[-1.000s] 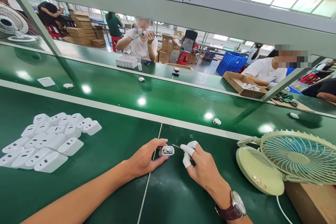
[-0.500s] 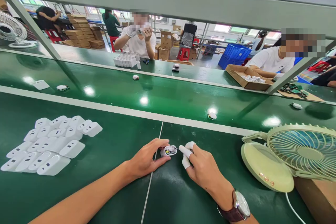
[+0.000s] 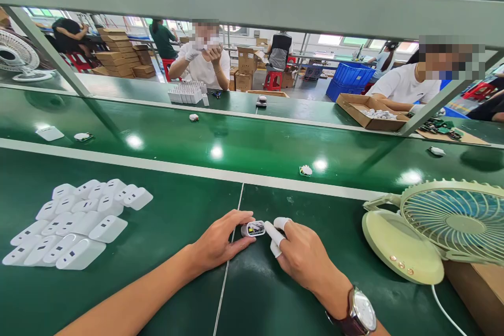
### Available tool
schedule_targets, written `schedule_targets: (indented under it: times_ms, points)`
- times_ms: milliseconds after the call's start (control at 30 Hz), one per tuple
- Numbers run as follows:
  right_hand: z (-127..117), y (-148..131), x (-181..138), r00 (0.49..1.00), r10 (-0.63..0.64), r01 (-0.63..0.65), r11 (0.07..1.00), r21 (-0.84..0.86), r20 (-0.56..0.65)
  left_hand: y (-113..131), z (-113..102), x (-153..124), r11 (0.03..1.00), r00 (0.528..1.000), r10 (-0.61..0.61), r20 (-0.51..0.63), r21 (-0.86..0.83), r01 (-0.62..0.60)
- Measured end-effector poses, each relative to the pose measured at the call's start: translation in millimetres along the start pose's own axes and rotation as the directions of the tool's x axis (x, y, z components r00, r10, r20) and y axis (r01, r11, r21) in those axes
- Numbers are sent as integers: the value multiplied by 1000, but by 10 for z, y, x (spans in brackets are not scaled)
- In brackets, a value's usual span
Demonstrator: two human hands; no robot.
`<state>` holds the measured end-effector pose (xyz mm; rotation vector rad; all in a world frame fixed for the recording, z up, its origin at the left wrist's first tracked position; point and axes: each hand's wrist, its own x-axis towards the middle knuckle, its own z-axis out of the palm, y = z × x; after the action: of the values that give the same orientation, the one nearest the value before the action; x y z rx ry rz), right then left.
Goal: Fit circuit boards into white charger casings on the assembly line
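Note:
Between the thumb and fingers of my left hand (image 3: 220, 239) is a small white charger housing (image 3: 244, 230). Its open end faces right, and a circuit board with a yellow part (image 3: 252, 230) shows inside. My right hand (image 3: 301, 252) wears white finger cots and a wristwatch. Its index fingertip meets the right rim of the housing, with the thumb drawn in close under it. Whatever lies between those fingertips is hidden. Off to the left, several white charger housings (image 3: 81, 223) lie in rows on the green table (image 3: 165, 273), port ends up.
A yellow-green fan (image 3: 401, 247) stands at right by a cardboard box (image 3: 484, 289). Beyond a white strip (image 3: 189, 169), a green belt (image 3: 165, 131) carries spaced circuit boards, one near the middle (image 3: 306, 170). Co-workers sit across, behind a metal frame (image 3: 51, 52).
The boards on the belt have shifted left. My right fingertips have come closer to the housing's rim; the thin dark strand between them no longer shows. My left hand keeps its hold.

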<state>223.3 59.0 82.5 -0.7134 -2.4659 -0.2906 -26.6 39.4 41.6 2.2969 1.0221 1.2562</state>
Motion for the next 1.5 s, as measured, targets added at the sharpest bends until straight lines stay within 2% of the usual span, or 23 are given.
schedule_targets:
  times_ms: [167, 267, 367, 467, 533, 733, 900, 1000, 1067, 1133, 1167, 1200, 1267, 1300, 1367, 1400, 1433, 1500]
  points:
    - [-22, 152, -41, 999, 10, -9, 1000, 6, -31, 31, -46, 38, 999, 999, -42, 19, 17, 42]
    - [26, 275, -90, 991, 133, -132, 988, -82, 6, 33, -74, 69, 999, 999, 33, 26, 39, -34]
    - [90, 367, -127, 955, 278, -248, 939, -239, 104, 18, -89, 92, 995, 996, 86, 9, 55, -87]
    - [122, 414, -146, 914, 371, -292, 884, -365, 167, 1, -93, 100, 999, 999, 33, 13, 36, -34]
    - [116, 428, -157, 899, 396, -304, 870, -388, 184, -6, -91, 93, 1000, 1000, 0, 22, 17, 0]
    - [71, 438, -195, 887, 413, -310, 865, -394, 209, -1, -70, 56, 994, 996, -88, 20, 59, 87]
    - [61, 419, -173, 882, 429, -335, 861, -382, 195, 18, -91, 115, 995, 994, 58, 94, 76, -65]
    - [46, 384, -114, 908, 391, -318, 878, -357, 152, 25, -94, 130, 995, 993, 73, 93, 63, -79]
    - [48, 346, -71, 947, 315, -277, 905, -324, 70, 31, -84, 118, 999, 996, 37, 84, 25, -39]
    - [75, 294, -41, 975, 222, -220, 937, -271, -22, 41, -72, 108, 993, 994, -99, 46, -65, 102]
    - [100, 265, -33, 982, 181, -189, 953, -238, -52, 47, -70, 111, 965, 976, -215, 24, -148, 216]
    - [131, 235, -31, 987, 144, -155, 967, -201, -68, 52, -71, 124, 903, 936, -353, 16, -257, 345]
    - [203, 175, -39, 995, 75, -84, 988, -129, -71, 58, -89, 172, 662, 788, -613, 58, -506, 553]
    - [238, 147, -45, 997, 45, -51, 994, -98, -63, 59, -105, 206, 514, 705, -702, 99, -616, 597]
    - [299, 97, -55, 999, -2, 0, 999, -47, -40, 58, -143, 275, 269, 572, -805, 160, -760, 591]
    - [322, 77, -57, 999, -16, 15, 1000, -27, -30, 58, -160, 305, 192, 527, -832, 172, -802, 566]
    - [339, 59, -57, 999, -28, 28, 1000, -11, -22, 57, -175, 329, 142, 497, -849, 179, -829, 542]
    - [360, 31, -50, 999, -45, 45, 999, 9, -14, 60, -191, 356, 98, 473, -861, 187, -852, 514]
